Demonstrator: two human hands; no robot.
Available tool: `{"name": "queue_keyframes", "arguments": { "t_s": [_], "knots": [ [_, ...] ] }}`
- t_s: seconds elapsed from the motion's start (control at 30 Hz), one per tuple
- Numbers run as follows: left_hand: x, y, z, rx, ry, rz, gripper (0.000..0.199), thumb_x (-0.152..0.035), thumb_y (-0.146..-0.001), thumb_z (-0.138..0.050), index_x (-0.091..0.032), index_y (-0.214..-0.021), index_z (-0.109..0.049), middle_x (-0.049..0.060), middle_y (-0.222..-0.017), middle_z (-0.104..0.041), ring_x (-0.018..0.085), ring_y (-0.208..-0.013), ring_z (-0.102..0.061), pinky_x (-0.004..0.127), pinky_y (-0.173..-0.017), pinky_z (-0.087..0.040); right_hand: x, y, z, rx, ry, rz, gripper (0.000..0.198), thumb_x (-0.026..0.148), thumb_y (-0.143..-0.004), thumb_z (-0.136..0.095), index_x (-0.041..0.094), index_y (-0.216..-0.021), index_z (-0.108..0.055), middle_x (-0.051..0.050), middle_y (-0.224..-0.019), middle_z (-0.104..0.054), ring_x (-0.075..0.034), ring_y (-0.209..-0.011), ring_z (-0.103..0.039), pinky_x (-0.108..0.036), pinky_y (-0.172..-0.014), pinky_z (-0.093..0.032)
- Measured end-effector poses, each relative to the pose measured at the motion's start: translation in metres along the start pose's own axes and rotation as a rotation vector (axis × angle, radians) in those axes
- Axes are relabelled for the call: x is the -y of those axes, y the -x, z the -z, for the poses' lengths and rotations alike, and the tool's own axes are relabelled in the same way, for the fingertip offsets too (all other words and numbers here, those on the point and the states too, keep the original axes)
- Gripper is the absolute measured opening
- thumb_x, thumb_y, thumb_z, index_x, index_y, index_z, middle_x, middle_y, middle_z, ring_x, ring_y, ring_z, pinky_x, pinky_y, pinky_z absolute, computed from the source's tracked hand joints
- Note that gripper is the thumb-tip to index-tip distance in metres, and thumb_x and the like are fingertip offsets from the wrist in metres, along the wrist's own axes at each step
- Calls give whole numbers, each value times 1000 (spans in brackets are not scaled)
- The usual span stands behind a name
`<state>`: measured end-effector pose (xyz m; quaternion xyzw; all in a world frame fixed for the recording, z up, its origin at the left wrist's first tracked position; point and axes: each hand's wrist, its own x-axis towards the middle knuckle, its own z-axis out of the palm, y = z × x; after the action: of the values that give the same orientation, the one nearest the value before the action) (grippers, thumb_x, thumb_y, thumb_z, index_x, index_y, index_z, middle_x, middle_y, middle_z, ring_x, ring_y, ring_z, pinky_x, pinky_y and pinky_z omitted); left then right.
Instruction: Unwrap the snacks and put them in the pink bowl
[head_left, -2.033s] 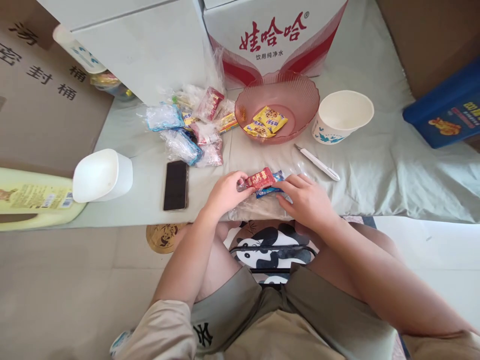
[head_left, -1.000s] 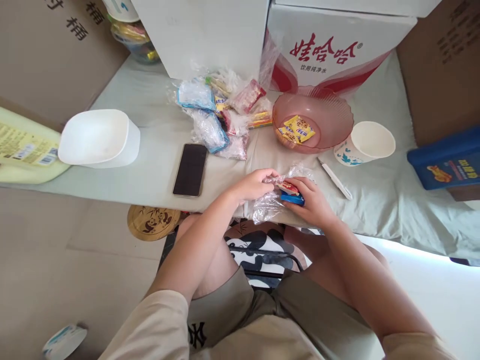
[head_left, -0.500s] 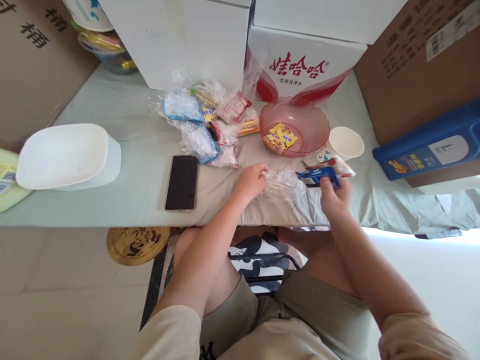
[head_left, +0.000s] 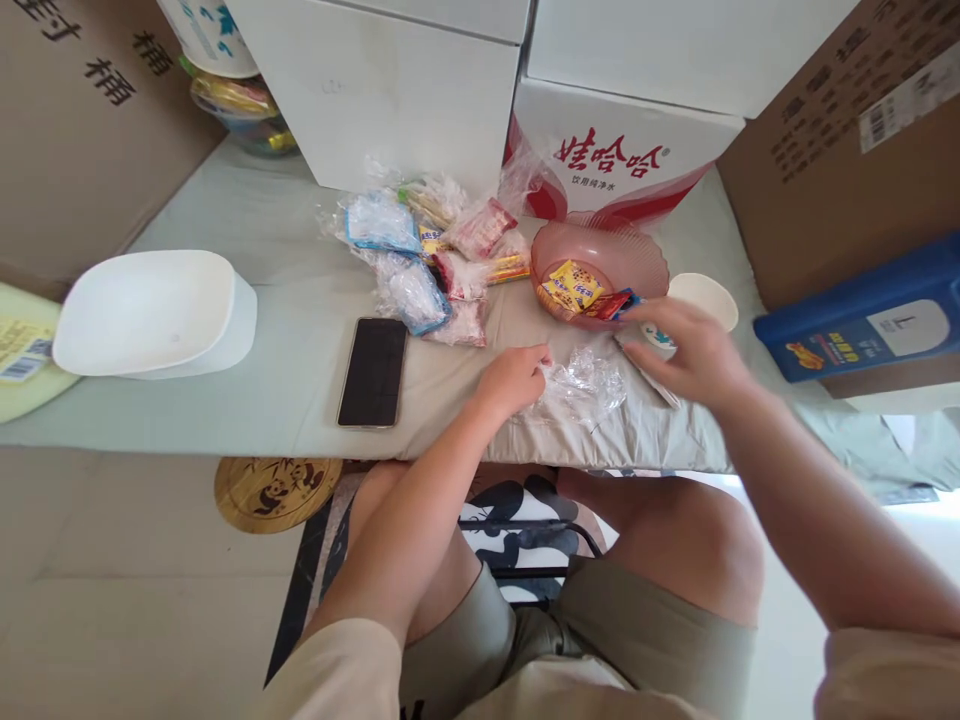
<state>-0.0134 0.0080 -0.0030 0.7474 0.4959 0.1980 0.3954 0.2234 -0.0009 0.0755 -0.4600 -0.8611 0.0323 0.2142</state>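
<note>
My left hand [head_left: 514, 380] is closed on the edge of a crumpled clear plastic bag [head_left: 585, 385] on the cloth. My right hand [head_left: 686, 345], slightly blurred, has its fingers apart beside the right rim of a pink ribbed bowl [head_left: 652, 260] and holds nothing. Inside the bowl lie yellow snack packets [head_left: 571, 287] and, at its right side, red and blue packets [head_left: 611, 304]. A white paper cup [head_left: 705, 297] stands just behind my right hand, partly covered by it.
Several plastic-wrapped packets [head_left: 412, 290] are piled left of the bowl. Nearer the front lies a black phone [head_left: 373, 372]. A white tub [head_left: 157, 320] stands at the left, a blue container [head_left: 862, 310] at the right. White boxes [head_left: 390, 100] line the back.
My right hand has moved up to the bowl and let go of the red and blue packets, which now lie in it. My left hand stays at the plastic bag. The view has shifted slightly.
</note>
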Motion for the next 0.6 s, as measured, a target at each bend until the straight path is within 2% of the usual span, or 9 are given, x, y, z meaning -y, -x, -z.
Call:
{"name": "queue_keyframes", "arguments": {
  "t_s": [0.07,0.17,0.23,0.33,0.4,0.5,0.57,0.6],
  "knots": [
    [4,0,3,-1,14,-13,33,-10,-81,-46,-21,-100,-70,7,-91,-72,24,-88,-65,34,-83,-50,23,21,-28,18,-113,14,27,37,-92,-56,21,-111,-67,-11,-104,-73,-25,-97,-68,-42,-86,-53],
    [11,3,9,-62,49,3,34,-12,-81,-46,-20,-107,-67,5,-89,-70,20,-82,-65,34,-83,-51,46,47,-70,109,-180,-22,29,34,-92,-55,20,-115,-66,-12,-113,-71,-26,-106,-66,-44,-93,-51],
    [14,9,13,-171,23,-32,40,-15,-81,-49,-20,-120,-59,6,-100,-69,20,-86,-64,35,-85,-51,51,56,-87,136,-163,-66,33,33,-92,-54,21,-120,-66,-12,-124,-68,-28,-115,-62,-47,-99,-47],
    [8,28,15,-378,-181,-243,46,-23,-79,-59,-19,-125,-55,14,-124,-59,27,-114,-57,45,-101,-46,49,59,-95,148,-137,-103,35,32,-92,-54,21,-124,-65,-11,-130,-65,-28,-122,-58,-47,-102,-43],
    [-2,44,11,-432,-327,-384,41,-25,-78,-63,-21,-119,-59,14,-127,-57,31,-121,-52,50,-107,-41,46,59,-94,135,-127,-129,35,32,-93,-53,21,-124,-65,-11,-130,-65,-28,-123,-57,-46,-103,-43],
    [-19,58,-5,-370,-411,-560,33,-24,-77,-64,-27,-110,-65,10,-123,-60,30,-121,-53,49,-108,-41,44,60,-92,106,-107,-155,36,32,-94,-52,19,-125,-64,-12,-132,-63,-29,-127,-54,-46,-106,-40],
    [-25,57,-15,-281,-463,-569,29,-26,-79,-65,-28,-107,-68,9,-128,-59,31,-126,-51,50,-110,-38,42,61,-90,97,-102,-175,37,32,-94,-51,20,-126,-64,-13,-134,-62,-29,-131,-51,-46,-107,-38],
    [-24,53,-18,-243,-494,-526,28,-28,-80,-66,-28,-108,-69,10,-132,-57,32,-129,-48,51,-112,-36,42,62,-89,99,-104,-187,37,32,-93,-52,20,-127,-64,-13,-135,-62,-30,-133,-50,-47,-108,-38]
  ]
}}
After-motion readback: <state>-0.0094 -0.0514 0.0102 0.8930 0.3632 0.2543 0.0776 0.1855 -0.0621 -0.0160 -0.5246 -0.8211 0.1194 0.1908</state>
